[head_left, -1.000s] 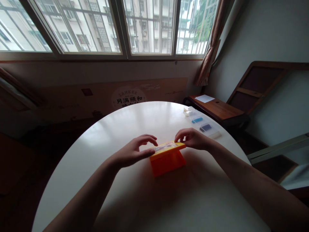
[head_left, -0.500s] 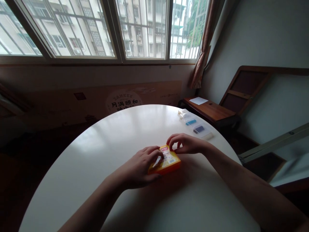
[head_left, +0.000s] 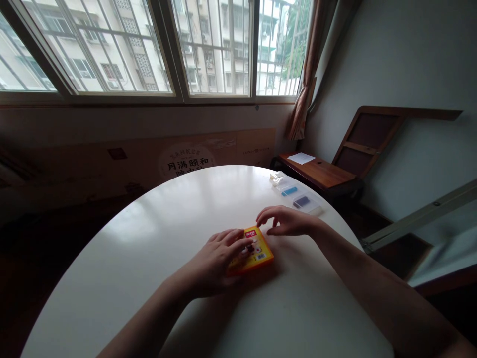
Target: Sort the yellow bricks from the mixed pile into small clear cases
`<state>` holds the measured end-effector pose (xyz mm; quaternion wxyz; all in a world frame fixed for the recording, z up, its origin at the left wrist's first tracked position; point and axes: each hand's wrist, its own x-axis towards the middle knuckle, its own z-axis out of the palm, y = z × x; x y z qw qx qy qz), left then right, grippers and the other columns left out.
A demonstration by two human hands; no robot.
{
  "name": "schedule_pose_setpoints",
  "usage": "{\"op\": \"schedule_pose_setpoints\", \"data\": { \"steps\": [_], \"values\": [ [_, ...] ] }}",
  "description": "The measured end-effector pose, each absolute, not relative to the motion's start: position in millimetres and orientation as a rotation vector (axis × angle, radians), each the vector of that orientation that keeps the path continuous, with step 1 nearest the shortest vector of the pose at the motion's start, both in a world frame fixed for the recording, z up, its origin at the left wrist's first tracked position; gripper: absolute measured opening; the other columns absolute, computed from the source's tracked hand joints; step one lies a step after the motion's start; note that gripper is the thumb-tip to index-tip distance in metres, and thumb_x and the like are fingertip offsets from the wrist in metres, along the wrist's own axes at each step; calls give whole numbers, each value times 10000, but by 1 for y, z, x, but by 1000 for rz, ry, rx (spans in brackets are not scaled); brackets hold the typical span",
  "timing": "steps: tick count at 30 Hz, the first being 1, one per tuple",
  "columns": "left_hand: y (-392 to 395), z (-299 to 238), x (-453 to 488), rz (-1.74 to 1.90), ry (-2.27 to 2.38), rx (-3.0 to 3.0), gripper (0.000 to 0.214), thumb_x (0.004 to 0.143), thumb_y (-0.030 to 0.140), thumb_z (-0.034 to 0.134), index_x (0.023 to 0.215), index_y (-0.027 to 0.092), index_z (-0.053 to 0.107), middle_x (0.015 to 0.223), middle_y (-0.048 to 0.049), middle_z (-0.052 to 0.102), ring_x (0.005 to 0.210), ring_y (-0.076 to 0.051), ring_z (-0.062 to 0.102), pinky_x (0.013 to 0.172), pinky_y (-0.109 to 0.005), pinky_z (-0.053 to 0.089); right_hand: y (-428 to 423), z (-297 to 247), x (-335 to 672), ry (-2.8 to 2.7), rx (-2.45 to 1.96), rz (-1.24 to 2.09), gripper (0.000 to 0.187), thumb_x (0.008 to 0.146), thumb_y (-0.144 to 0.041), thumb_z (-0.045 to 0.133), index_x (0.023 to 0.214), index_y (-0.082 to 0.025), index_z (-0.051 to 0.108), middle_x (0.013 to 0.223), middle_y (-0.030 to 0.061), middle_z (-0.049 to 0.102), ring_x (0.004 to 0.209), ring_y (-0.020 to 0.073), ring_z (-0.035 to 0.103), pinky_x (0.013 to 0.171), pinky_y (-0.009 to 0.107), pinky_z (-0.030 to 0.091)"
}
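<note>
A flat orange-and-yellow box (head_left: 259, 252) with a printed label lies on the round white table (head_left: 149, 248). My left hand (head_left: 216, 261) rests flat on the box's left half, fingers stretched over its lid. My right hand (head_left: 285, 221) hovers just beyond the box's far right corner with its fingers curled and apart, holding nothing that I can see.
Small clear bags with a light blue piece (head_left: 289, 191) and a dark blue piece (head_left: 301, 201) lie near the table's far right edge. A wooden side table (head_left: 324, 174) with a sheet of paper stands to the right. A cardboard panel (head_left: 186, 156) leans under the window.
The box stood tilted up between both hands a second ago; now it lies flat. My left hand has come down onto its lid, and my right hand has let go.
</note>
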<state>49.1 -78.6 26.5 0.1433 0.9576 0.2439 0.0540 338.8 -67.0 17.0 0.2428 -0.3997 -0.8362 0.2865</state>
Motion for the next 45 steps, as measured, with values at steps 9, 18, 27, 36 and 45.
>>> {"op": "schedule_pose_setpoints", "data": {
  "steps": [9,18,27,36,45],
  "values": [
    [-73,17,52,142,692,2801,715,765,373,695,1432,325,441,1553,-88,361,1416,-360,326,1144,-537,298,-50,22,415,-1533,-1981,46,243,826,-349,603,1006,-196,660,1133,126,622,1021,297,606,896,432,464],
    [-65,3,52,184,669,2866,702,795,422,666,1447,347,418,1555,-76,356,1411,-357,334,1137,-525,304,-51,2,447,-1454,-2256,218,369,791,-548,626,942,-214,654,1165,130,618,995,287,623,806,363,485],
    [-65,1,55,182,661,2935,662,837,448,609,1457,316,422,1544,-106,379,1412,-360,339,1128,-543,307,-49,-8,453,-1437,-2375,332,660,618,-669,740,1047,-184,612,1168,142,611,1003,291,625,773,336,491],
    [-64,0,56,282,622,2912,665,829,435,622,1454,322,427,1523,-82,419,1392,-354,369,1113,-531,340,-51,-30,452,-1351,-2460,249,778,634,-709,693,1174,-190,485,1261,184,556,1151,353,571,898,421,467],
    [-63,1,55,268,622,2894,682,806,450,648,1444,315,445,1529,-93,413,1404,-364,351,1120,-530,326,-56,-26,448,-1337,-2479,212,752,649,-680,686,1178,-191,473,1261,182,557,1176,362,562,913,428,459]
  ]
}}
